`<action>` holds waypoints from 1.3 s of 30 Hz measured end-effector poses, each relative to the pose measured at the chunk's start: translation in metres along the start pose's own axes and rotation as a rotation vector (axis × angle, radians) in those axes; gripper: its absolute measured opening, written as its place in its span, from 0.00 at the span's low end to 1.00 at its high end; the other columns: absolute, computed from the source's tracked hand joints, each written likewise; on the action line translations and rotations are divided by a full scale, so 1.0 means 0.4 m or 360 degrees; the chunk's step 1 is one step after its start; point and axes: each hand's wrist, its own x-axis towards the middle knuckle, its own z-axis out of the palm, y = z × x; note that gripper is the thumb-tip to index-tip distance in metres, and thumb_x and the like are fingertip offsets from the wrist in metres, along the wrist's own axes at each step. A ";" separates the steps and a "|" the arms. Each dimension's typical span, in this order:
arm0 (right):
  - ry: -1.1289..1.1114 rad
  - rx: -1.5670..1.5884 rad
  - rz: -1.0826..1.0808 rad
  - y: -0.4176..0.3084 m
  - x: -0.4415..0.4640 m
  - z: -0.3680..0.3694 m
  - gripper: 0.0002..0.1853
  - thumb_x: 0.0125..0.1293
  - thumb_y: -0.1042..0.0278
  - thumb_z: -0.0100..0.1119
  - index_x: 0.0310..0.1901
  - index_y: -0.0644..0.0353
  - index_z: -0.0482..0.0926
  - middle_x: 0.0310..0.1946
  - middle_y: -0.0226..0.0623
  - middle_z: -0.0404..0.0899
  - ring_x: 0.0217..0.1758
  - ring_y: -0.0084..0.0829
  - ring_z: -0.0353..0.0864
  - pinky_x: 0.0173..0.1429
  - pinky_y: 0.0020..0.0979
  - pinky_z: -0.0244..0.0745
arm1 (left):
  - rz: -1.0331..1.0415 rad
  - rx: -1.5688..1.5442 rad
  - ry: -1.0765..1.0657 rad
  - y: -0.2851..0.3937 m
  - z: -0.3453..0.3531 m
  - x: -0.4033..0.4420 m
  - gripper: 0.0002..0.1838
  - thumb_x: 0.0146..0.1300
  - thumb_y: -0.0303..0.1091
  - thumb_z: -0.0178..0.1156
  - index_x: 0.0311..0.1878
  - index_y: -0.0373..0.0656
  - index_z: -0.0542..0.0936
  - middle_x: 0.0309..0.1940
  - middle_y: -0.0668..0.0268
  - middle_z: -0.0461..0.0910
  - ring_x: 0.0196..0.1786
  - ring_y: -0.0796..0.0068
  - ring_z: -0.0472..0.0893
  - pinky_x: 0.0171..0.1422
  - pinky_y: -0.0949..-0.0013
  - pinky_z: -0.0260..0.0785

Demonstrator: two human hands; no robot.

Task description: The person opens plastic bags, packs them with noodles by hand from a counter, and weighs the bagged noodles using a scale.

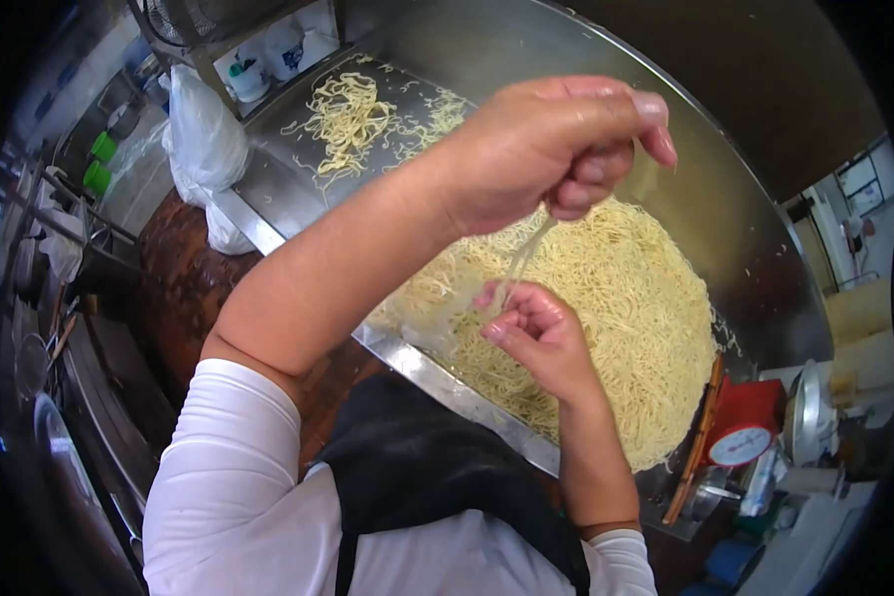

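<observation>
One large heap of loose noodles (651,313), spread over the right part of a steel bench (407,364); one smaller clump of noodles (346,119) toward its far left end, scattered strips about it. One translucent plastic bag (435,316), just left of the right hand (543,333), near the bench's front edge; noodles show in or behind it, which of the two cannot be told. One pale strand (521,260), apparently twisted plastic, stretched between the hands above the heap: upper end under the curled fingers of the left hand (556,149), lower end pinched between thumb and fingers of the right. State of work, by judgement: part-way; strand gripped at both ends, no finished knot to be made out, the bulk of the noodles loose on the metal. Edges: front lip passing before the black apron (407,452) and below the right forearm; raised back wall (743,230) beyond the heap; wooden stick (695,442) and red scale (755,402) at the right end; white plastic bag (207,139) at the left. Open room: air around both hands; metal between smaller clump and front lip; a strip between heap and back wall.
</observation>
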 end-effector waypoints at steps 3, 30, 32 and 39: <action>0.0062 -0.0275 0.0191 0.013 -0.013 0.012 0.09 0.63 0.74 0.63 0.45 0.63 0.80 0.30 0.22 0.78 0.32 0.11 0.71 0.39 0.15 0.68 | 0.0056 0.0118 0.0165 0.041 -0.039 0.003 0.19 0.74 0.44 0.44 0.42 0.38 0.77 0.16 0.79 0.55 0.17 0.90 0.54 0.19 0.83 0.45; -0.0010 -0.2136 0.0078 0.161 0.070 0.028 0.47 0.47 0.53 0.71 0.67 0.65 0.60 0.66 0.53 0.63 0.72 0.50 0.57 0.74 0.48 0.48 | -0.0803 0.2856 0.0180 -0.231 -0.171 -0.328 0.17 0.57 0.34 0.58 0.49 0.39 0.77 0.40 0.56 0.79 0.44 0.56 0.80 0.46 0.55 0.70; -0.0014 -0.2193 0.0231 0.203 0.093 0.041 0.50 0.47 0.53 0.71 0.69 0.64 0.56 0.69 0.52 0.58 0.75 0.49 0.49 0.76 0.50 0.39 | -0.1013 0.2642 0.0175 -0.227 -0.176 -0.351 0.17 0.56 0.37 0.60 0.47 0.40 0.76 0.38 0.55 0.80 0.40 0.56 0.81 0.42 0.56 0.71; 0.0020 -0.2351 0.0358 0.223 0.113 0.037 0.35 0.48 0.57 0.69 0.59 0.62 0.71 0.70 0.52 0.55 0.76 0.49 0.46 0.77 0.50 0.37 | -0.0816 0.2431 0.0291 -0.289 -0.114 -0.410 0.22 0.55 0.47 0.63 0.44 0.40 0.75 0.37 0.53 0.80 0.39 0.54 0.81 0.43 0.55 0.73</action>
